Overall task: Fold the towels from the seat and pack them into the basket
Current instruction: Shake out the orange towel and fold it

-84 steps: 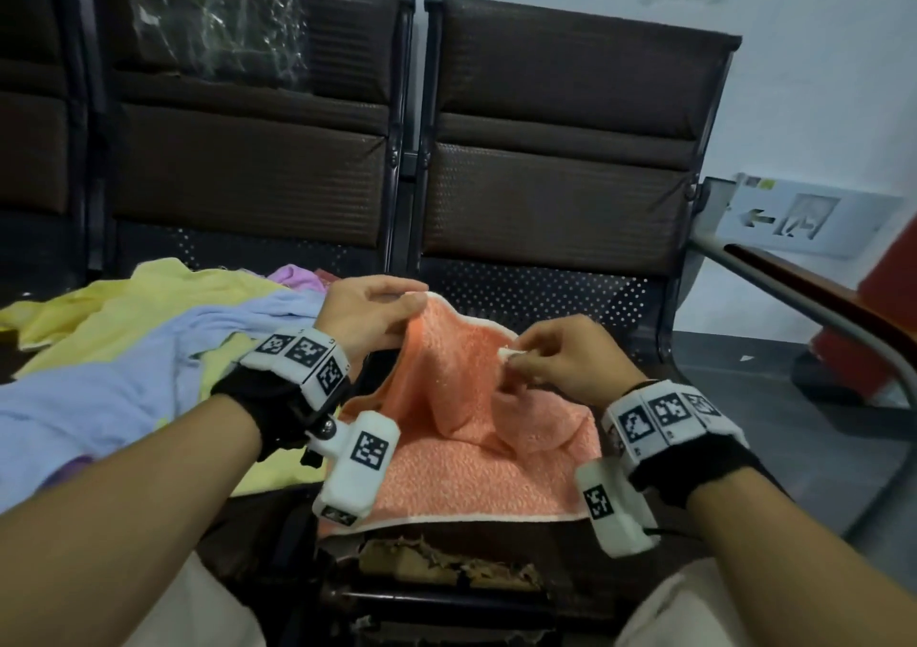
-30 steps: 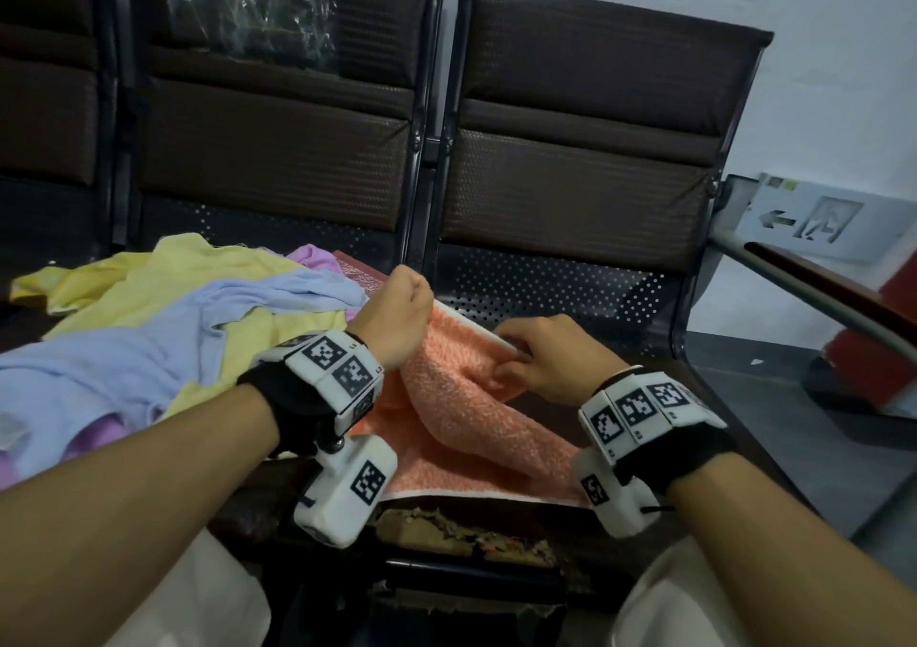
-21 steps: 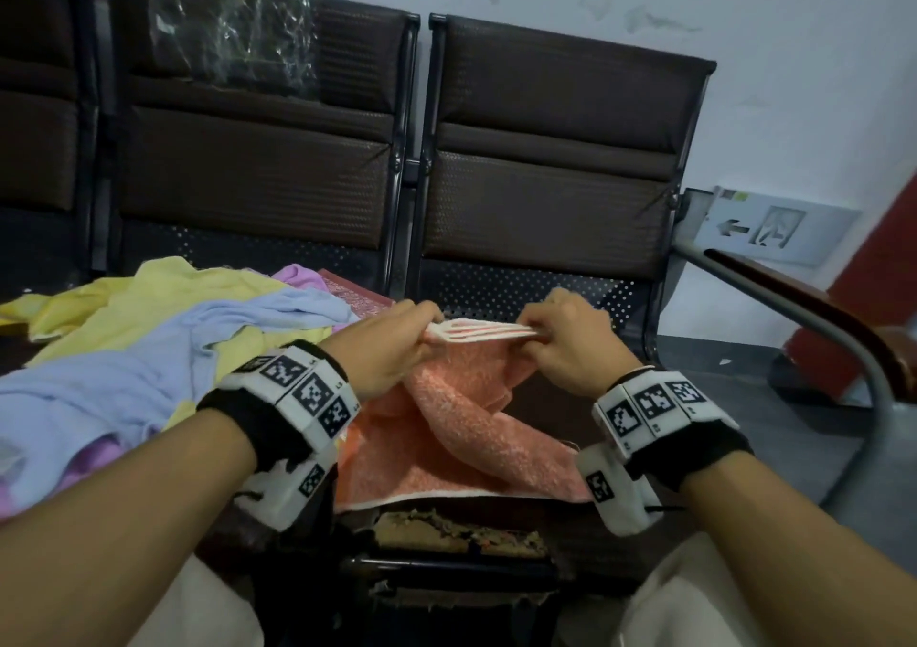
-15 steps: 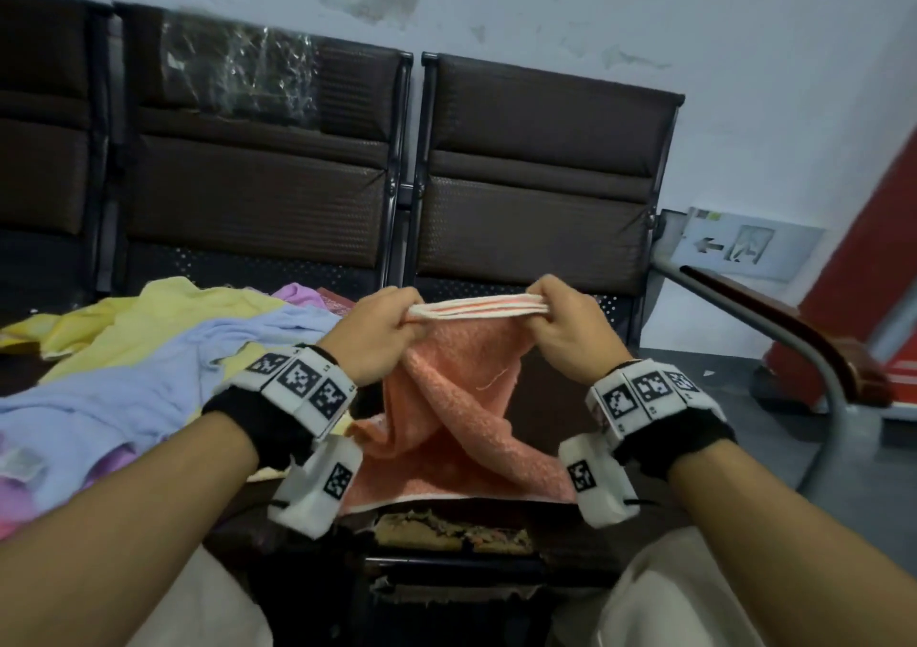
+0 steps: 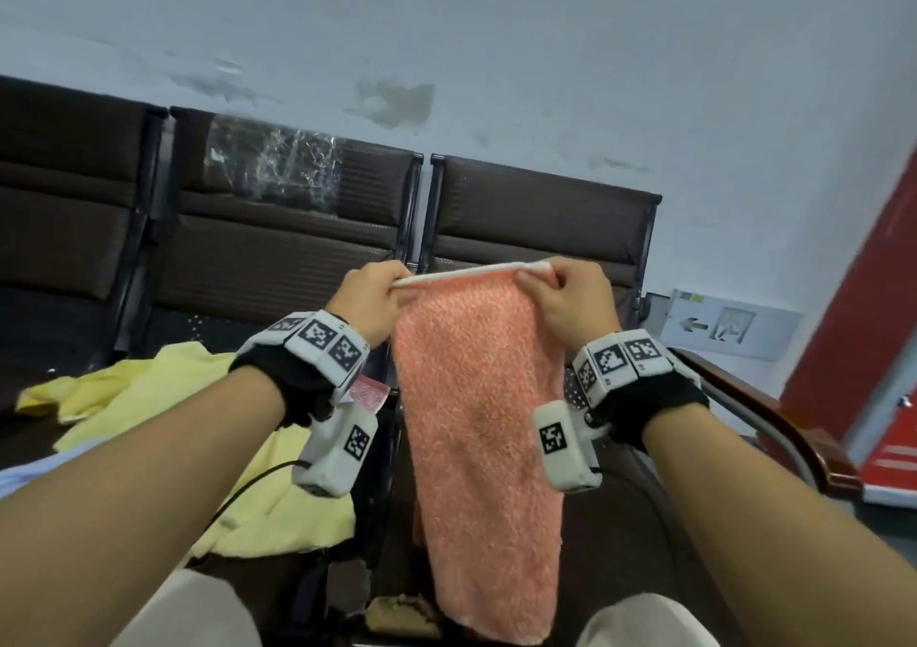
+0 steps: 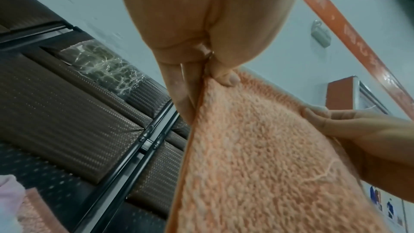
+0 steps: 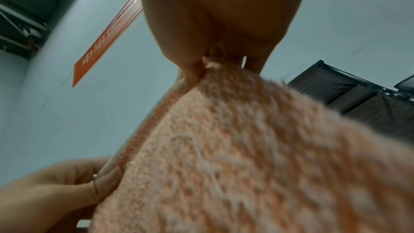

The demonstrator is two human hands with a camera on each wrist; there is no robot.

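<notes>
An orange towel (image 5: 484, 428) hangs doubled over in the air above the right seat, its white-edged top stretched level. My left hand (image 5: 382, 294) pinches the top left corner and my right hand (image 5: 556, 286) pinches the top right corner. In the left wrist view my left hand (image 6: 208, 70) has thumb and fingers clamped on the orange towel (image 6: 257, 166). In the right wrist view my right hand (image 7: 212, 63) nips the orange towel (image 7: 246, 157) the same way. A heap of yellow towels (image 5: 163, 398) lies on the left seat. No basket is in view.
A row of dark brown seats (image 5: 278, 259) stands against a pale wall. A wooden-topped metal armrest (image 5: 774, 423) runs along the right of the seat. A small pink-red cloth (image 5: 369, 393) peeks out beside my left wrist. My knees are at the bottom edge.
Both hands have lifted the orange towel off the seat and pulled its top edge taut; it now hangs straight down in the air. The head view has tilted upward.
</notes>
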